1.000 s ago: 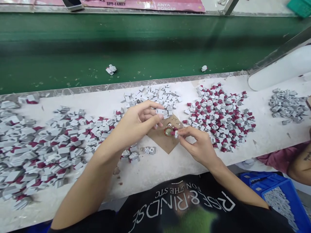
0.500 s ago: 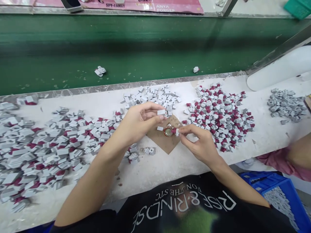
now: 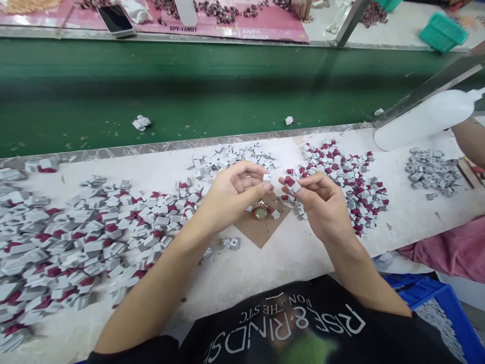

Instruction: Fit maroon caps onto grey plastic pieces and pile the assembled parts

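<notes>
At right hand (image 3: 329, 208) — piece (image 3: 292, 184) aslant, up-left

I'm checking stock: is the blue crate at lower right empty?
Not empty: small pale pieces lie inside the blue crate; how deep, I cannot tell.

Left hand (image 3: 242, 191) pinches small white plastic block (image 3: 267, 178); right hand (image 3: 326, 205) pinches white-and-maroon plastic piece (image 3: 293, 185), fingertips near each other. Below them, brown flat square sheet (image 3: 261, 237) with red-rimmed round metallic item (image 3: 260, 213) on it. Clock positions from sheet: loose white block pile (image 3: 231, 155) at 11, white-and-maroon piece pile (image 3: 337, 169) at 2, big grey-white-and-maroon block heap (image 3: 91, 242) at 9, white plastic bottle (image 3: 424, 120), tilted, at 2, green flat belt (image 3: 227, 96) at 12, blue plastic crate (image 3: 460, 323) at 4.
</notes>
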The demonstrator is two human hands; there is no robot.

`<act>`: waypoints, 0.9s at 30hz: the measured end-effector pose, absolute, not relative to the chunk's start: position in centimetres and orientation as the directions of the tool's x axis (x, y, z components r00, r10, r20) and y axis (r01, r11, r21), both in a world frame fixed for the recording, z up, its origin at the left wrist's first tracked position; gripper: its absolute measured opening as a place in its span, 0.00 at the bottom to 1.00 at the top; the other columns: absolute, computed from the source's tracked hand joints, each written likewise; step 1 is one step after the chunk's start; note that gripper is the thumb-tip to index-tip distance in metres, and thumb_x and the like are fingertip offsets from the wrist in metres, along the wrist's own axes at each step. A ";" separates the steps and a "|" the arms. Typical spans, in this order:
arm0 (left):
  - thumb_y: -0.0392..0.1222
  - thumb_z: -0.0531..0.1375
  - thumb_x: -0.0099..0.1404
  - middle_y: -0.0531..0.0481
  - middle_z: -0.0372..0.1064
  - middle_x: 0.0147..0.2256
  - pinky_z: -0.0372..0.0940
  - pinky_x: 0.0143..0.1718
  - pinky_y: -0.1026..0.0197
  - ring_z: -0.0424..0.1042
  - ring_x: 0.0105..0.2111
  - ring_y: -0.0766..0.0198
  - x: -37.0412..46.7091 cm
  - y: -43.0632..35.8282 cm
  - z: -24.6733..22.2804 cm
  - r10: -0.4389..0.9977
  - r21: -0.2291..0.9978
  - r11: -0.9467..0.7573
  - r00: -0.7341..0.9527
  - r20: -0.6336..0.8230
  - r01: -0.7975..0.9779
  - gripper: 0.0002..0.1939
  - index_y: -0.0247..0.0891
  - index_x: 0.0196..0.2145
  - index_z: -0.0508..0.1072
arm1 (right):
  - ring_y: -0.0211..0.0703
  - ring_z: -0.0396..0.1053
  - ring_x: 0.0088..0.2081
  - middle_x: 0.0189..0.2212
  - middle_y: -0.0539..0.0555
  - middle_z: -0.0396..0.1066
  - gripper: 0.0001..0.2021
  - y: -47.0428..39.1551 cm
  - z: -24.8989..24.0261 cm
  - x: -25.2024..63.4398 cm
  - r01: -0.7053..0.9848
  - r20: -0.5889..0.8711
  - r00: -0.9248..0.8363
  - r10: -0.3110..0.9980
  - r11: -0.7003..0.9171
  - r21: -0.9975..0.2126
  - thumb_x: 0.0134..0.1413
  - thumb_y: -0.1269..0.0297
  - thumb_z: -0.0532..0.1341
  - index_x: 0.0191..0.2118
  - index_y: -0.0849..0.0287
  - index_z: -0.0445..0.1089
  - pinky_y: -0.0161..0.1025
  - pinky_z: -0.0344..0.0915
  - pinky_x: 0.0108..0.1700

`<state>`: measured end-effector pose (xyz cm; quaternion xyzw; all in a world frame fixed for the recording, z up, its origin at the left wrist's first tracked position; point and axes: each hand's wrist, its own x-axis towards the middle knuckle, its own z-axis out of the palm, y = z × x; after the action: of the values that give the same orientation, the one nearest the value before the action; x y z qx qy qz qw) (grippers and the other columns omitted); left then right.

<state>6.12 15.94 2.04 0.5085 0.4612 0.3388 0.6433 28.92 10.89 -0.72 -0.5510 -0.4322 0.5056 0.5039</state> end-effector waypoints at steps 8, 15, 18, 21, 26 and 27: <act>0.52 0.79 0.67 0.40 0.88 0.46 0.87 0.41 0.51 0.89 0.44 0.49 7.6 16.2 2.2 0.870 0.934 0.342 0.411 -0.272 -0.105 0.20 0.38 0.49 0.84 | 0.52 0.85 0.42 0.39 0.52 0.84 0.19 12.4 -0.2 28.6 -0.120 -0.168 0.074 0.983 -0.159 -0.980 0.57 0.46 0.81 0.40 0.48 0.76 0.54 0.85 0.48; 0.53 0.79 0.67 0.41 0.88 0.47 0.86 0.40 0.52 0.89 0.43 0.50 7.5 16.3 1.9 0.859 0.936 0.338 0.438 -0.264 -0.099 0.19 0.41 0.48 0.84 | 0.50 0.85 0.40 0.40 0.53 0.85 0.19 12.4 -0.7 28.9 -0.065 -0.160 0.057 0.985 -0.157 -0.986 0.59 0.44 0.80 0.41 0.49 0.77 0.51 0.85 0.45; 0.49 0.77 0.69 0.43 0.88 0.45 0.86 0.41 0.52 0.89 0.42 0.51 7.3 16.3 1.7 0.859 0.946 0.315 0.447 -0.250 -0.077 0.14 0.41 0.47 0.84 | 0.48 0.84 0.37 0.37 0.52 0.85 0.17 12.4 -0.3 28.9 -0.029 -0.127 0.087 0.988 -0.125 -0.992 0.58 0.46 0.81 0.39 0.50 0.80 0.47 0.84 0.42; 0.45 0.75 0.71 0.44 0.88 0.44 0.86 0.42 0.52 0.89 0.41 0.52 7.2 16.4 1.6 0.855 0.955 0.292 0.462 -0.236 -0.052 0.10 0.41 0.47 0.85 | 0.48 0.85 0.37 0.35 0.52 0.86 0.14 12.5 0.3 28.9 0.002 -0.108 0.063 0.992 -0.108 -0.994 0.56 0.51 0.82 0.38 0.51 0.82 0.46 0.84 0.42; 0.43 0.74 0.70 0.44 0.88 0.42 0.86 0.41 0.52 0.89 0.40 0.52 6.8 16.6 1.4 0.850 0.971 0.235 0.474 -0.229 0.047 0.07 0.42 0.45 0.85 | 0.49 0.86 0.39 0.37 0.53 0.87 0.11 12.9 0.5 29.0 0.028 -0.136 -0.026 0.990 -0.135 -0.990 0.57 0.52 0.81 0.37 0.51 0.84 0.48 0.86 0.43; 0.42 0.73 0.70 0.45 0.88 0.41 0.86 0.41 0.52 0.89 0.40 0.52 6.7 16.7 1.4 0.854 0.973 0.223 0.471 -0.223 0.057 0.07 0.42 0.44 0.85 | 0.50 0.86 0.39 0.37 0.54 0.87 0.11 13.1 0.5 29.0 0.032 -0.146 -0.051 0.988 -0.144 -0.989 0.58 0.52 0.81 0.37 0.51 0.84 0.48 0.86 0.43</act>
<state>6.66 16.73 1.39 0.5459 0.4172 0.3012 0.6613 29.05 13.14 0.46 -0.5286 -0.4824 0.5412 0.4417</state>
